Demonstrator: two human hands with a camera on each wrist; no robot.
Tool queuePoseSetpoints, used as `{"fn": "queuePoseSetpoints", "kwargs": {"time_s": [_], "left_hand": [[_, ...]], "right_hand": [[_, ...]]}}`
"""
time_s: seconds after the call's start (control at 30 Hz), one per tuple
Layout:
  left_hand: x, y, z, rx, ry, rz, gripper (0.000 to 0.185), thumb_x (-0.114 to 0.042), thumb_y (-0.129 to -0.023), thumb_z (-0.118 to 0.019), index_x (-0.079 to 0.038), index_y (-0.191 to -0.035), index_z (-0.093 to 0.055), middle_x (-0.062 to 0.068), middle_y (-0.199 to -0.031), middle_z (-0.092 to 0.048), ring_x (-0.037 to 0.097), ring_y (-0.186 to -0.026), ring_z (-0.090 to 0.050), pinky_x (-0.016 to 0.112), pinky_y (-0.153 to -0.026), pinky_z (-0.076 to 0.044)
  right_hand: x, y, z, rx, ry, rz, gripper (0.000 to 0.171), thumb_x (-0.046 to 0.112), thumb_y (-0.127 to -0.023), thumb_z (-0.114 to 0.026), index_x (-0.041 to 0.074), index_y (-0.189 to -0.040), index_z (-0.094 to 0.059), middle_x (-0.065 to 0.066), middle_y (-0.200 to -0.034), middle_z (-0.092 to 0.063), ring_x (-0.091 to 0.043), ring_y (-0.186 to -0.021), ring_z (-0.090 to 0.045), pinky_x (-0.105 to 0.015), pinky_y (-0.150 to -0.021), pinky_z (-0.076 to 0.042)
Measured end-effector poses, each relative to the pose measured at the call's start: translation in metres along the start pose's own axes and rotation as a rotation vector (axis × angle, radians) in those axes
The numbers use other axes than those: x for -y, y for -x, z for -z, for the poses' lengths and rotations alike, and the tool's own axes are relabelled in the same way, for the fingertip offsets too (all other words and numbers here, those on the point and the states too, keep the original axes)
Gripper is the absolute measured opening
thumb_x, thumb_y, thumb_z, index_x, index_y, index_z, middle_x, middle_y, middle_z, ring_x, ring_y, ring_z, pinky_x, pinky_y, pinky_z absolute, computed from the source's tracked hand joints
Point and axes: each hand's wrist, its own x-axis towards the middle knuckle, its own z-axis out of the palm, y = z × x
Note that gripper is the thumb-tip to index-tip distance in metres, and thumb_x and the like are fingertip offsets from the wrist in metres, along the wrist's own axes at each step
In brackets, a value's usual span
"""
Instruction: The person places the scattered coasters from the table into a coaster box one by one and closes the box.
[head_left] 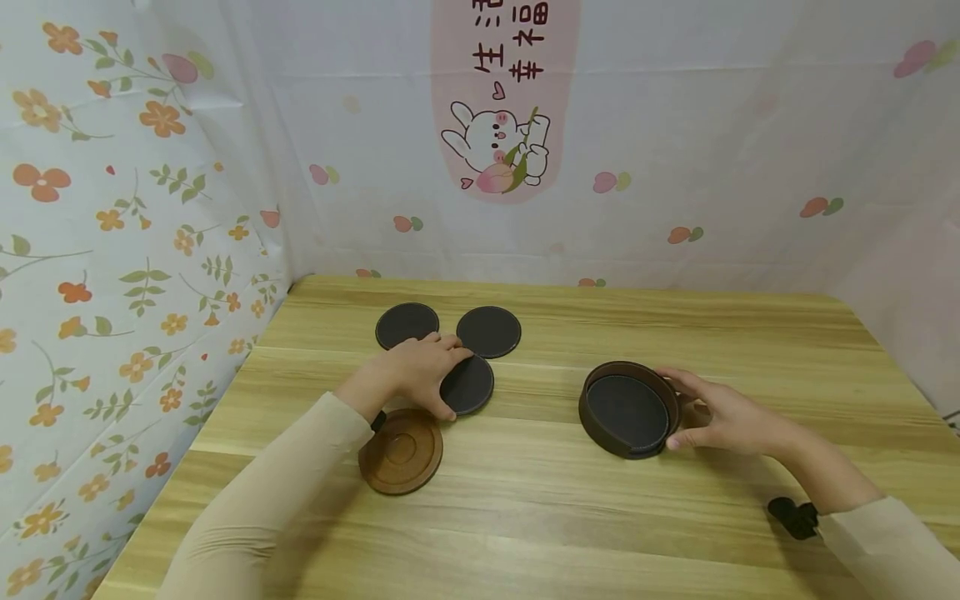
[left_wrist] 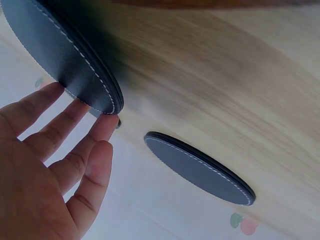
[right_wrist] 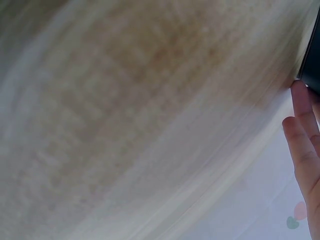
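The brown wooden lid (head_left: 401, 451) lies closest, flat on the table (head_left: 525, 517), with ring shapes carved in its top. It sits just beside the left wrist.

Going left to right, the left hand (head_left: 423, 369) comes first. Its fingers are straight and a little spread, and they rest on the edge of a dark round coaster (head_left: 467, 384). In the left wrist view, the fingertips (left_wrist: 102, 127) touch the rim of that coaster, which has a line of white stitches around it. The hand's grip is loose and flat, not pinching.

Behind the hand lie two more dark coasters. One back coaster (head_left: 407, 325) is on the left, and the other back coaster (head_left: 489, 332) is on the right. They lie near each other but do not touch.

Further right is the round brown holder (head_left: 630, 408). It is tipped up on its edge so its open side faces the left hand. A dark coaster sits inside it. The right hand (head_left: 720, 412) holds the holder from the right side, with fingers curled over the top rim and the thumb under the lower edge.

The right wrist view is blurry. It shows only fingers (right_wrist: 305, 145) against a dark edge.

Flower and bunny sheets (head_left: 135, 208) hang behind the table.
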Motion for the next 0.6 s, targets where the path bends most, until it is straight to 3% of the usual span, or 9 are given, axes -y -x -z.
{"fn": "queuePoseSetpoints", "kwargs": {"time_s": [0.13,0.2,0.3,0.37,0.43,0.53,0.6], "left_hand": [[-0.004,-0.002,0.001,-0.011,-0.003,-0.013,0.095,-0.054,-0.075,-0.078,-0.011,-0.152,-0.04,0.011,-0.151,-0.041,0.033,-0.135,-0.043,0.056,-0.1,-0.047],[-0.005,-0.003,0.001,-0.018,-0.009,-0.021,0.095,-0.054,-0.075,-0.079,-0.011,-0.151,-0.041,0.011,-0.15,-0.042,0.032,-0.132,-0.044,0.055,-0.098,-0.047],[-0.007,-0.006,0.0,-0.028,-0.022,-0.034,0.095,-0.055,-0.074,-0.079,-0.012,-0.151,-0.041,0.01,-0.149,-0.043,0.031,-0.129,-0.046,0.054,-0.097,-0.048],[-0.009,-0.009,0.001,-0.033,-0.029,-0.043,0.096,-0.056,-0.074,-0.079,-0.013,-0.151,-0.041,0.008,-0.149,-0.043,0.03,-0.129,-0.046,0.053,-0.096,-0.049],[-0.011,-0.011,0.002,-0.035,-0.042,-0.053,0.097,-0.057,-0.074,-0.078,-0.014,-0.152,-0.041,0.007,-0.148,-0.044,0.029,-0.128,-0.047,0.053,-0.096,-0.049],[-0.014,-0.014,0.005,-0.041,-0.061,-0.076,0.096,-0.058,-0.074,-0.078,-0.013,-0.151,-0.042,0.007,-0.146,-0.045,0.029,-0.126,-0.048,0.053,-0.095,-0.05],[-0.017,-0.016,0.008,-0.046,-0.081,-0.097,0.095,-0.058,-0.074,-0.078,-0.012,-0.15,-0.043,0.007,-0.144,-0.047,0.029,-0.124,-0.049,0.05,-0.094,-0.051]], "right_hand": [[0.001,0.0,-0.001,0.003,0.007,-0.003,0.095,0.027,-0.08,-0.082,-0.003,-0.152,-0.029,-0.029,-0.143,-0.05,-0.047,-0.129,-0.048,-0.062,-0.093,-0.048],[0.001,0.0,-0.001,0.001,0.004,-0.002,0.095,0.027,-0.08,-0.082,-0.003,-0.152,-0.029,-0.029,-0.143,-0.05,-0.041,-0.13,-0.05,-0.062,-0.093,-0.048],[0.002,0.0,-0.001,-0.002,-0.003,0.002,0.094,0.027,-0.08,-0.082,-0.003,-0.152,-0.029,-0.028,-0.142,-0.051,-0.011,-0.13,-0.052,-0.061,-0.093,-0.048],[0.002,0.001,-0.001,-0.003,-0.007,0.005,0.094,0.027,-0.08,-0.082,-0.004,-0.152,-0.03,-0.028,-0.142,-0.051,-0.004,-0.129,-0.05,-0.061,-0.093,-0.048],[0.002,0.0,-0.001,-0.001,-0.005,0.005,0.094,0.027,-0.081,-0.082,-0.004,-0.152,-0.029,-0.029,-0.142,-0.051,-0.014,-0.13,-0.053,-0.061,-0.093,-0.048],[0.003,-0.001,-0.001,0.0,0.003,0.004,0.095,0.027,-0.081,-0.082,-0.005,-0.152,-0.028,-0.03,-0.143,-0.05,-0.043,-0.129,-0.05,-0.061,-0.093,-0.048],[0.002,-0.001,-0.001,-0.004,0.004,0.004,0.095,0.026,-0.08,-0.082,-0.005,-0.152,-0.029,-0.03,-0.143,-0.05,-0.04,-0.129,-0.051,-0.061,-0.093,-0.048]]}}
